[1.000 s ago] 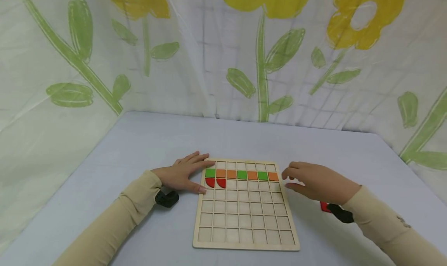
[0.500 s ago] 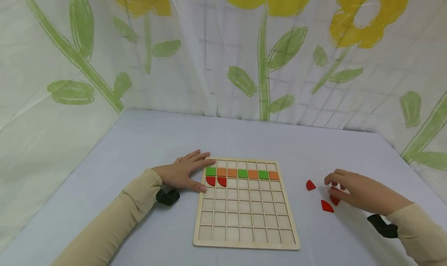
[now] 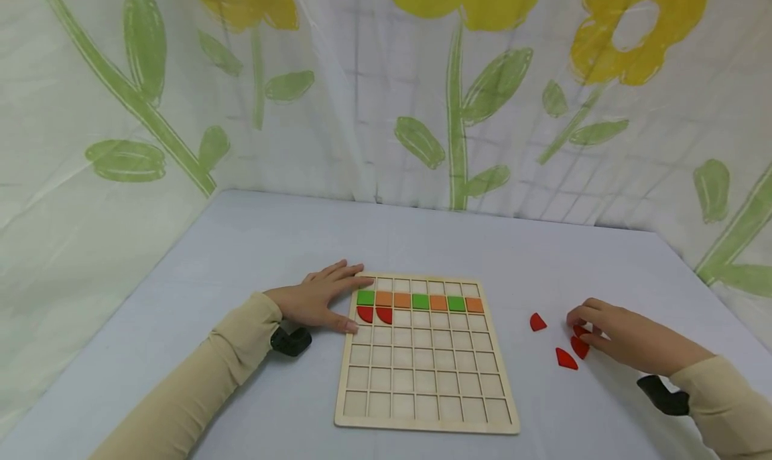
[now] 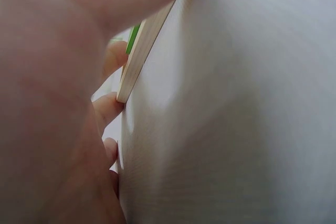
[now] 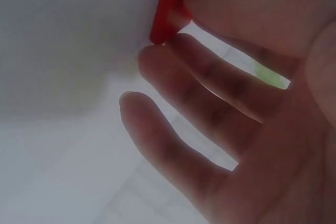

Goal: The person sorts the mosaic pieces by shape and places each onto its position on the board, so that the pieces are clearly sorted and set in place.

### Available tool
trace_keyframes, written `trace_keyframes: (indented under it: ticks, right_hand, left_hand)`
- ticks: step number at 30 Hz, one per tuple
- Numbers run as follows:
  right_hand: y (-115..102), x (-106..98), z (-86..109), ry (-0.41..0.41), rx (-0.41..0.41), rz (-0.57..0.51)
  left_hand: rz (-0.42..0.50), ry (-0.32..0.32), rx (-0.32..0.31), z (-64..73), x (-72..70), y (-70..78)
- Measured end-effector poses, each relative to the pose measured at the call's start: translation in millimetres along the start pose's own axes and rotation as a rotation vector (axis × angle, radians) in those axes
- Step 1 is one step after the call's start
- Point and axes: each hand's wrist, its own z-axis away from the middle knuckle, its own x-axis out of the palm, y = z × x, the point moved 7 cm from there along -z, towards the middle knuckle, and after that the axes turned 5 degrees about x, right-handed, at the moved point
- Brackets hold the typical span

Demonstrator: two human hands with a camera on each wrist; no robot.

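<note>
A wooden grid board [image 3: 403, 357] lies on the table. My left hand [image 3: 316, 301] rests on its upper left edge and corner, fingers spread; in the left wrist view, fingertips touch the board's side [image 4: 149, 43]. To the right of the board, my right hand [image 3: 627, 332] is down at the table, thumb and fingers pinching a red quarter-circle tile [image 5: 170, 17]. Just below it lies another red quarter-circle tile [image 3: 580, 348], close to the thumb. Two red tiles [image 3: 364, 314] [image 3: 383, 315] sit in the board's third row at the left.
Green [image 3: 420, 302] and orange tiles [image 3: 402, 300] fill the board's second row. Two more loose red tiles [image 3: 538, 322] [image 3: 566, 359] lie between the board and my right hand. A flower-painted curtain [image 3: 362, 98] hangs behind the table [image 3: 289, 225].
My right hand has moved from the board's right edge out to the loose red tiles, and its fingers have closed on one. My left hand has stayed on the board.
</note>
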Motion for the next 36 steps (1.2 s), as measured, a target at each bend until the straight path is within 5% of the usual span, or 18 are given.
trace_keyframes:
  ticks: [18,23,31,36]
  right_hand:
    - [14,13,7.0,-0.140,0.176,-0.185]
    - [14,8,9.0,-0.115,0.178,-0.125]
    - [8,6,8.1,-0.111,0.074,-0.103]
    - [9,10,8.0,-0.112,0.139,-0.161]
  left_hand:
    - [0.006,0.001,-0.009,-1.8,0.7,-0.7]
    - [0.013,-0.001,-0.008,-0.1,0.1,0.5]
    - [0.017,0.004,0.004,1.6,-1.5,2.8]
    - [0.011,0.003,0.005,0.6,-0.4,2.6]
